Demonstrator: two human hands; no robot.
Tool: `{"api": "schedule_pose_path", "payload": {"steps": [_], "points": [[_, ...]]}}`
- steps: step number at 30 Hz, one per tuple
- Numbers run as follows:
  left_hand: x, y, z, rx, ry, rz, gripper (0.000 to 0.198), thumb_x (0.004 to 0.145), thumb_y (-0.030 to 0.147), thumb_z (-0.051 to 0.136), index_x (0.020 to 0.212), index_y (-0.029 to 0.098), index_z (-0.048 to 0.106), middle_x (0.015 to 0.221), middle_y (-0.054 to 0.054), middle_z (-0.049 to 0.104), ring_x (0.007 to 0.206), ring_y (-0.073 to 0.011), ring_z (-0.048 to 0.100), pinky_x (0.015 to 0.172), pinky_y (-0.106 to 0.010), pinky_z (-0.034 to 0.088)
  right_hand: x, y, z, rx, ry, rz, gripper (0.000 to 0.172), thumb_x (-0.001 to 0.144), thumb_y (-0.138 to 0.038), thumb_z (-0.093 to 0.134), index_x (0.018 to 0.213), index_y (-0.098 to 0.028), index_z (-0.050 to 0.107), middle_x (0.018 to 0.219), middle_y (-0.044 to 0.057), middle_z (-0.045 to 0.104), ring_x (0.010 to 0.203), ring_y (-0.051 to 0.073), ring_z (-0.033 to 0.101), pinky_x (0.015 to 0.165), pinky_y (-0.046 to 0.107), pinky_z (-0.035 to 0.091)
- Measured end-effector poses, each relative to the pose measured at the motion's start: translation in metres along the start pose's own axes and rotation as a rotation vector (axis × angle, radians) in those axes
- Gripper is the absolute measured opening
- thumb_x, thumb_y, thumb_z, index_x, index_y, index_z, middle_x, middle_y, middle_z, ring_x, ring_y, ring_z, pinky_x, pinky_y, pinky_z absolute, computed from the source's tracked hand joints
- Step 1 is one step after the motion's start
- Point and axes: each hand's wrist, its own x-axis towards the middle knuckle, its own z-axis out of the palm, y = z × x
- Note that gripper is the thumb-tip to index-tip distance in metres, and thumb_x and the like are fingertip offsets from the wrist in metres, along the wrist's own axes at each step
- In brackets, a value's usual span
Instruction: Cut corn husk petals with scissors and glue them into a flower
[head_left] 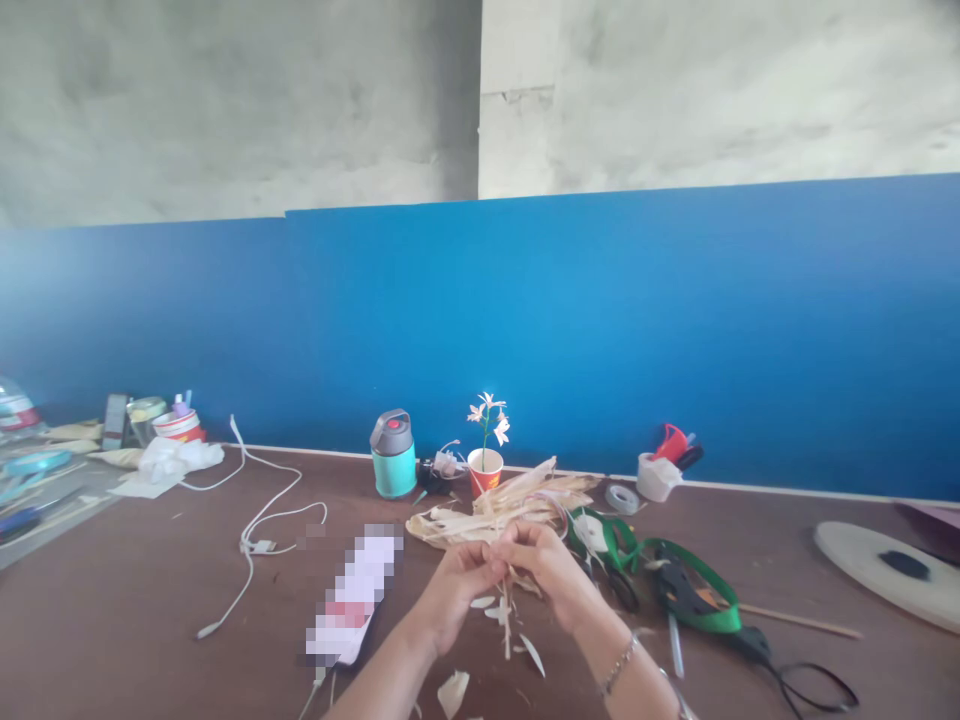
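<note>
My left hand and my right hand meet over the middle of the table, their thumbs and fingertips pinched together. Between them is a small pale piece that looks like dried corn husk, mostly hidden by the fingers. Below the fingertips a thin pale strip shows; I cannot tell whether it hangs from them or lies on the table. Just beyond my hands is a heap of dried corn husks. Cut petal-shaped pieces and a larger scrap lie near my wrists.
Behind the husks, a red paper cup holds a white flower stem. A turquoise flask, a phone and a white cable are leftward. Green ribbon, a glue gun and a tape roll are rightward.
</note>
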Motion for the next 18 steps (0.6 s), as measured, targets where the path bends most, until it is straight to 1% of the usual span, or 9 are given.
{"api": "schedule_pose_path", "payload": {"steps": [3, 6, 12, 15, 18], "points": [[0.0013, 0.0004, -0.0037, -0.027, -0.015, -0.029, 0.027, 0.064, 0.035, 0.078, 0.06, 0.013, 0.062, 0.063, -0.003, 0.063, 0.061, -0.0129, 0.052, 0.063, -0.025, 0.035, -0.0008, -0.0008, 0.0009, 0.028, -0.008, -0.008, 0.031, 0.058, -0.034, 0.078, 0.058, -0.015, 0.054, 0.051, -0.001, 0.062, 0.044, 0.008, 0.049, 0.047, 0.02, 0.034], [0.0025, 0.0005, -0.0068, -0.041, -0.034, -0.053, 0.027, 0.066, 0.036, 0.076, 0.063, 0.013, 0.063, 0.065, -0.004, 0.063, 0.062, -0.0131, 0.053, 0.065, -0.025, 0.036, -0.0029, -0.0029, 0.0028, 0.037, 0.004, -0.011, 0.031, 0.061, -0.038, 0.077, 0.06, -0.015, 0.055, 0.049, -0.002, 0.059, 0.043, 0.007, 0.048, 0.048, 0.02, 0.035], [0.0019, -0.0004, -0.0078, -0.05, -0.089, -0.059, 0.029, 0.07, 0.04, 0.072, 0.065, 0.013, 0.063, 0.062, -0.003, 0.059, 0.06, -0.0119, 0.049, 0.064, -0.025, 0.035, -0.0026, -0.0021, 0.0034, 0.03, -0.01, -0.038, 0.035, 0.063, -0.045, 0.074, 0.061, -0.015, 0.054, 0.048, -0.002, 0.058, 0.04, 0.008, 0.048, 0.044, 0.021, 0.031], [0.0016, -0.0013, -0.0075, -0.064, -0.08, -0.056, 0.026, 0.071, 0.038, 0.072, 0.067, 0.014, 0.063, 0.06, -0.002, 0.057, 0.058, -0.011, 0.047, 0.062, -0.024, 0.033, -0.0014, -0.0011, 0.001, 0.015, 0.028, -0.06, 0.033, 0.06, -0.04, 0.076, 0.059, -0.015, 0.054, 0.049, -0.003, 0.058, 0.041, 0.007, 0.047, 0.043, 0.02, 0.03], [0.0017, -0.0012, -0.0066, -0.055, -0.028, -0.03, 0.024, 0.071, 0.036, 0.072, 0.069, 0.014, 0.063, 0.061, -0.001, 0.058, 0.058, -0.0106, 0.047, 0.061, -0.023, 0.032, -0.0025, -0.0025, 0.0011, 0.008, 0.038, -0.065, 0.029, 0.059, -0.034, 0.077, 0.058, -0.015, 0.054, 0.049, -0.003, 0.059, 0.042, 0.007, 0.048, 0.043, 0.019, 0.031]]}}
